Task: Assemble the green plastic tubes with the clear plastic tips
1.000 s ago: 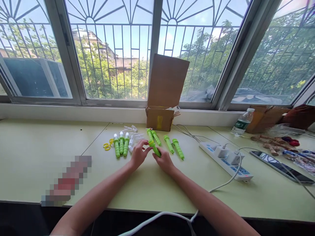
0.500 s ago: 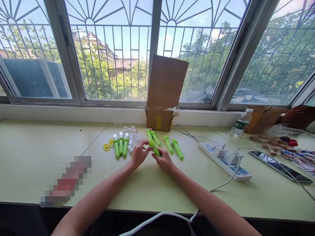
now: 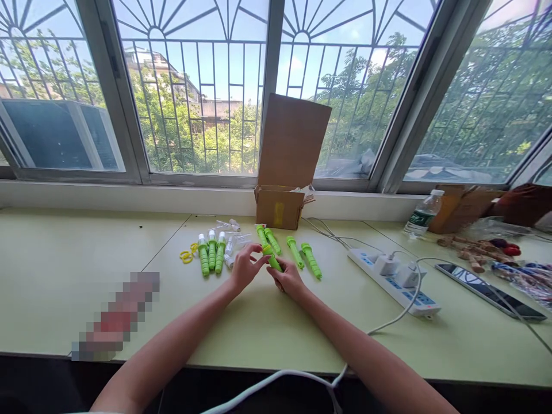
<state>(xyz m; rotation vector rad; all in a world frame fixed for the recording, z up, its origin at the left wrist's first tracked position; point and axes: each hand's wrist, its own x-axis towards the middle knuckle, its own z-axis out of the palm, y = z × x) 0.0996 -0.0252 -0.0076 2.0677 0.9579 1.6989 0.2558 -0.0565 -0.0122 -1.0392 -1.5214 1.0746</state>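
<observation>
Between my two hands is a green ribbed plastic tube (image 3: 275,263), tilted, with a yellowish part at its upper end. My left hand (image 3: 246,268) pinches that upper end with thumb and fingertips. Around the lower end, my right hand (image 3: 288,277) has its fingers closed. Left of my hands lie several like green tubes (image 3: 211,256) with white tops, side by side. Yellow rings (image 3: 186,256) rest beside them. Clear and white plastic pieces (image 3: 230,244) lie just behind my left hand. More green tubes (image 3: 311,260) lie to the right and behind my hands.
An open cardboard box (image 3: 279,210) stands against the window sill. To the right are a power strip (image 3: 394,282) with plugs and cables, a phone (image 3: 489,290), a water bottle (image 3: 423,215) and wooden pieces (image 3: 468,253). A blurred-out patch (image 3: 116,316) covers something at the left.
Both hands stay nearly in place on the green tube, with only slight finger movement. The view has tilted very slightly; the things on the table have not moved.
</observation>
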